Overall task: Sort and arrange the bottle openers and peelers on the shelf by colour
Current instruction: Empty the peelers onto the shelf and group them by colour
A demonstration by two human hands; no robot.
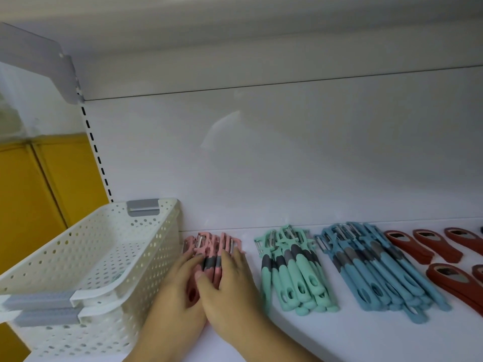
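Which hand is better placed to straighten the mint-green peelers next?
Probably the right hand: it is nearest the mint-green peelers; the left hand is beyond it, beside the white basket.

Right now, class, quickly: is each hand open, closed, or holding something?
Left hand: open, straight fingers pressing on the pink peelers.
Right hand: open, straight fingers pressing the same pile from the other side.

Matt plastic peelers (295,273) with metal blades lie beside a perforated plastic basket (86,257).
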